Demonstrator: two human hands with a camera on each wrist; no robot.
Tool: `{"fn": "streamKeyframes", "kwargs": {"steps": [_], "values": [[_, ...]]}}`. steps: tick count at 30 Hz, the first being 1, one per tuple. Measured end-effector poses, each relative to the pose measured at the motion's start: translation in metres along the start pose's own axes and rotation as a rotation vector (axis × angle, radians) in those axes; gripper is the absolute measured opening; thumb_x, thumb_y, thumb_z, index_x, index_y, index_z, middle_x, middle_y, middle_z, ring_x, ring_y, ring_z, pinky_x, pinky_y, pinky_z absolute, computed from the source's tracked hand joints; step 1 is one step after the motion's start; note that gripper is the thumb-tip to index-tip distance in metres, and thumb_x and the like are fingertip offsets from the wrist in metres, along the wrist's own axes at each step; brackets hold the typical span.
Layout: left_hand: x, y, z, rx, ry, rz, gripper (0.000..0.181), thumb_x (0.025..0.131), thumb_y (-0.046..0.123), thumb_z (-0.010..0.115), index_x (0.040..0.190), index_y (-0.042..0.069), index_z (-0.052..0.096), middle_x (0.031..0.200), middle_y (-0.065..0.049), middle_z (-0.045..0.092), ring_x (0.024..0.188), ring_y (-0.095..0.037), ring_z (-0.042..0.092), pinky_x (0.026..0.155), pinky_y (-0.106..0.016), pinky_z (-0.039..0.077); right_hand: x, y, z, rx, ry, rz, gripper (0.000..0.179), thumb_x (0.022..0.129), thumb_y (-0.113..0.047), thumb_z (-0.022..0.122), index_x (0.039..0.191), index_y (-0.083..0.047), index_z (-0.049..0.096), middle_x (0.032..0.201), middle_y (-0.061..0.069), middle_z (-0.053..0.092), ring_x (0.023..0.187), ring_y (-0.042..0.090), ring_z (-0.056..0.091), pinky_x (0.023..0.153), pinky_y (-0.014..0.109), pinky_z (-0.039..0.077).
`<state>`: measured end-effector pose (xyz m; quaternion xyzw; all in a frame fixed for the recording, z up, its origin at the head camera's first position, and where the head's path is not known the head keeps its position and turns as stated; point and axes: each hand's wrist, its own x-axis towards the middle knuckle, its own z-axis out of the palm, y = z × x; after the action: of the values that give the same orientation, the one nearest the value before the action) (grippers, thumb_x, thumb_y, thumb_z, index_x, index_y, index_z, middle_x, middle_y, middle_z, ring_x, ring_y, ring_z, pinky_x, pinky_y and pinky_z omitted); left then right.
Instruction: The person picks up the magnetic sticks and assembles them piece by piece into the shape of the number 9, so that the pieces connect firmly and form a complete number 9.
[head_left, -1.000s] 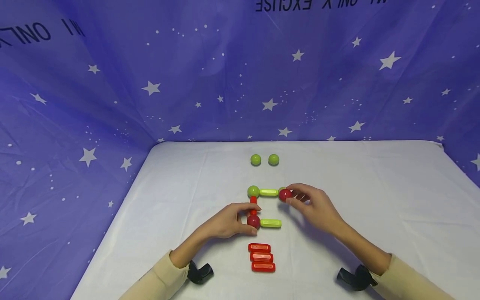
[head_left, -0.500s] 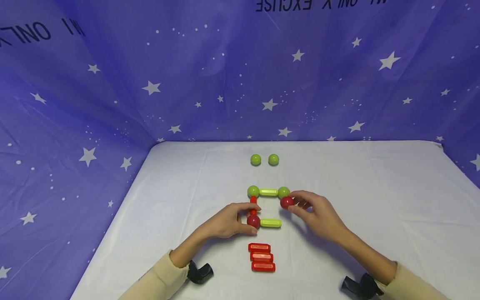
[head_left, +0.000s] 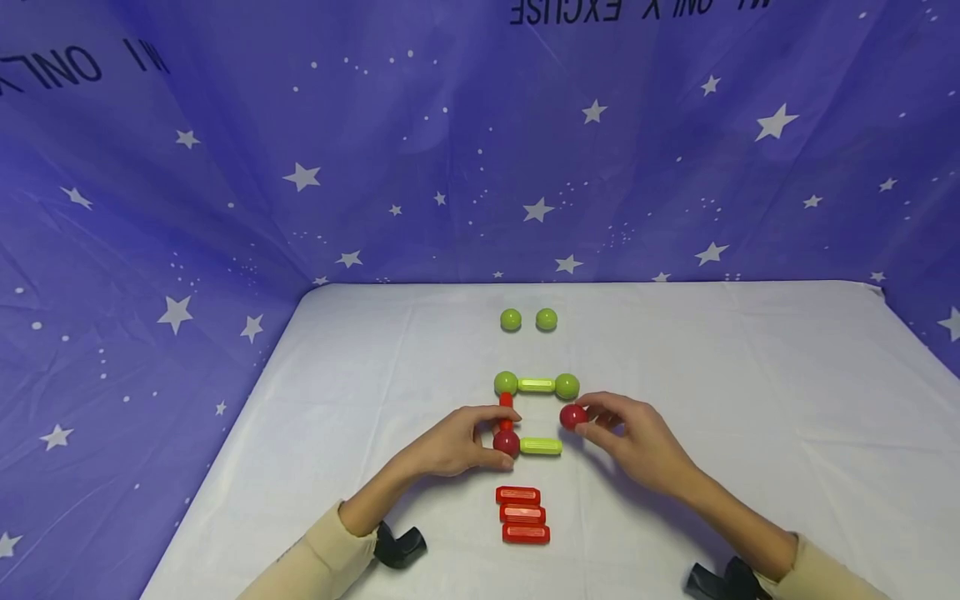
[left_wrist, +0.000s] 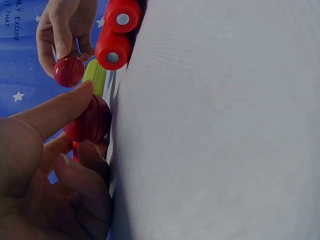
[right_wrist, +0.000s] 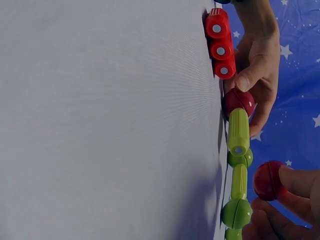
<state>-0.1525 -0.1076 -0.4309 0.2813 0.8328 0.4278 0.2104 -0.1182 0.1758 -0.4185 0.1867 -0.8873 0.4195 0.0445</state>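
Observation:
My left hand (head_left: 461,442) grips a red ball (head_left: 506,443) at the near left corner of a joined shape on the white table. From that ball a red rod (head_left: 507,402), partly behind my fingers, runs to a green ball (head_left: 506,383). A green rod (head_left: 536,385) links it to another green ball (head_left: 567,386). A second green rod (head_left: 540,446) points right from the gripped red ball, its right end free and showing a metal disc in the right wrist view. My right hand (head_left: 637,437) pinches a loose red ball (head_left: 573,417) above the table, between the two right ends.
Three red rods (head_left: 523,514) lie side by side in front of the shape. Two loose green balls (head_left: 511,320) sit behind it. Purple star-patterned cloth (head_left: 450,167) hangs behind and beside the white table (head_left: 750,400).
My right hand has brought its red ball toward me, from over the far right green ball to the gap on the right side. My left hand stays where it was.

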Motion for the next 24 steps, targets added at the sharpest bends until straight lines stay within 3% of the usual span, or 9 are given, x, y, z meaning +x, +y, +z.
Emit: {"fn": "streamKeyframes", "kwargs": {"steps": [24], "values": [[0.0, 0.0, 0.0, 0.001, 0.0, -0.006, 0.055, 0.079, 0.018, 0.085, 0.129, 0.012, 0.063, 0.1, 0.004, 0.058, 0.066, -0.013, 0.044, 0.06, -0.023, 0.036, -0.012, 0.004, -0.002, -0.019, -0.103, 0.063, 0.028, 0.086, -0.011, 0.077, 0.113, -0.009, 0.069, 0.092, -0.011, 0.067, 0.08, 0.008, 0.06, 0.073, 0.029, 0.05]]}}
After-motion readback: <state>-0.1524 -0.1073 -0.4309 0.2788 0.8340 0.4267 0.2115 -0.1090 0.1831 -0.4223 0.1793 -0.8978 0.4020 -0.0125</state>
